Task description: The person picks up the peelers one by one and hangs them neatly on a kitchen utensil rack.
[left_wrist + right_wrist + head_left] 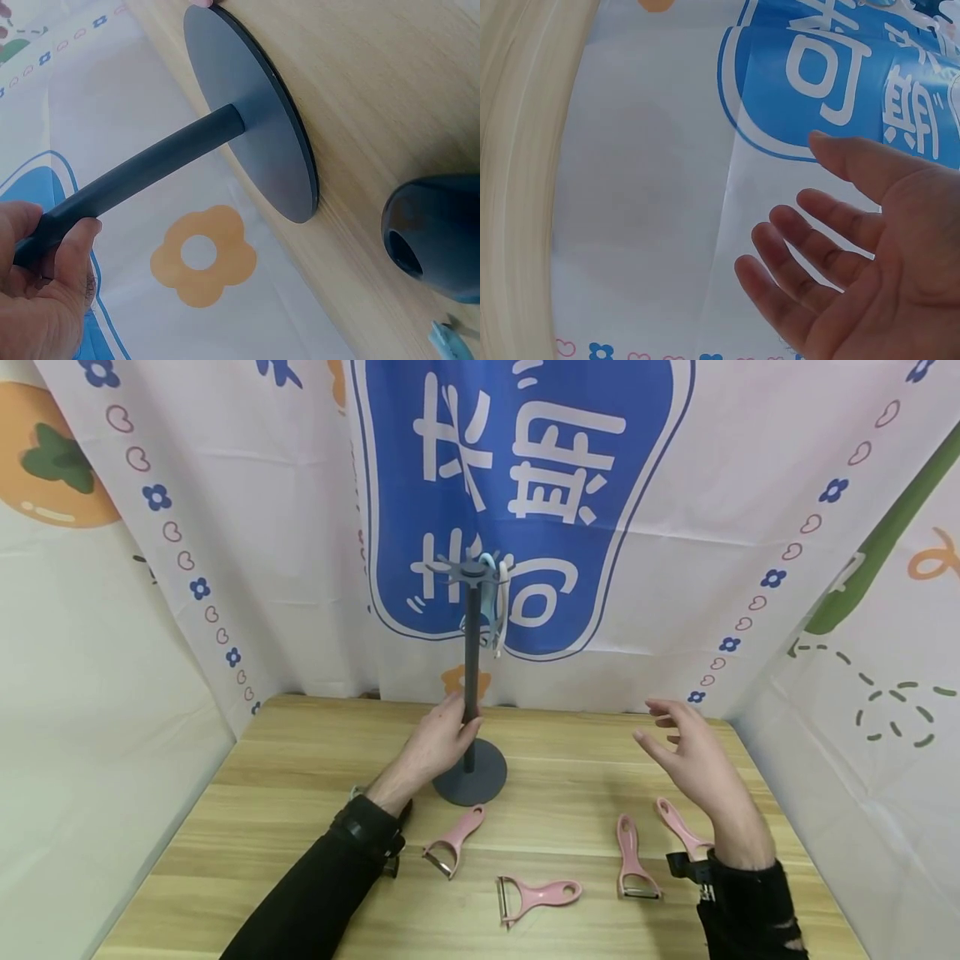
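Observation:
My left hand point(441, 739) grips the dark pole point(472, 668) of an upright stand with a round base point(480, 777) on the table. In the left wrist view, the thumb and fingers wrap the pole point(150, 165) well above the base point(251, 142). Hooks point(472, 572) ring the stand's top, where a light blue peeler point(488, 597) and a whitish utensil point(502, 610) hang on the right side. My right hand point(693, 768) hovers over the table's right side, its fingers relaxed and apart, holding nothing; the right wrist view shows the bare palm point(900, 277).
Several pink peelers lie on the wooden table point(300, 793): one near the base point(456, 842), one at front centre point(540, 896), and two by the right forearm point(630, 860). Printed cloth point(315, 568) stands behind and at both sides.

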`<state>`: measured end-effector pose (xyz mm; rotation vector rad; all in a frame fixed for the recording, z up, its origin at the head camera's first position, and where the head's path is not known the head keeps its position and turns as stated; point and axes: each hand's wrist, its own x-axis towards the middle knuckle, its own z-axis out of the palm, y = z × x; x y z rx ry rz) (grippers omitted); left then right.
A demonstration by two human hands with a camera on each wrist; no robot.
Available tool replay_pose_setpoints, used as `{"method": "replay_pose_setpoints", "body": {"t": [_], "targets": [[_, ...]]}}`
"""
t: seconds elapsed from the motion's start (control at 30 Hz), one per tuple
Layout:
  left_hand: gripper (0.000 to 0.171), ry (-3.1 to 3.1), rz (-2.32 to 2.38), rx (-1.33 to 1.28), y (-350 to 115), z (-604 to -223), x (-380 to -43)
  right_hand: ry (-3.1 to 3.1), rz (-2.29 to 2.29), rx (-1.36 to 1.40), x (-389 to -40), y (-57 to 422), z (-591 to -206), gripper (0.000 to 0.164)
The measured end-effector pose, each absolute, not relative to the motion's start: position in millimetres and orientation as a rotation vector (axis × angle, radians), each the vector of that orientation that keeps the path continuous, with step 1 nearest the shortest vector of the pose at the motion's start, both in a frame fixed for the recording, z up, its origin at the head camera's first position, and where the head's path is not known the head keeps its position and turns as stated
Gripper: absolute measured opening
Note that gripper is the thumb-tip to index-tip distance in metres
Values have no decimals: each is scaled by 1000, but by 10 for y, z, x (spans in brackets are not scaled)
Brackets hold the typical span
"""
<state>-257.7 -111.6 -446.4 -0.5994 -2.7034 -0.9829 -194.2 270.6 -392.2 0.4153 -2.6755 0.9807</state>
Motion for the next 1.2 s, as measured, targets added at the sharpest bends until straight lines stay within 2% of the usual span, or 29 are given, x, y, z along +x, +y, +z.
{"method": "replay_pose_setpoints", "body": {"t": [0.57,0.93,1.2], "targets": [[10,-2704,-983,-609,-1118,-4458,-2589,-2947,768,280,-1962,2932,-4060,62],[10,-2698,-987,-614,-1122,-4453,-2576,-3168,762,279,-1978,3024,-4188,58],[10,-2693,-994,-614,-1117,-4457,-2575,-3263,738,277,-2017,3085,-4296,47]]}}
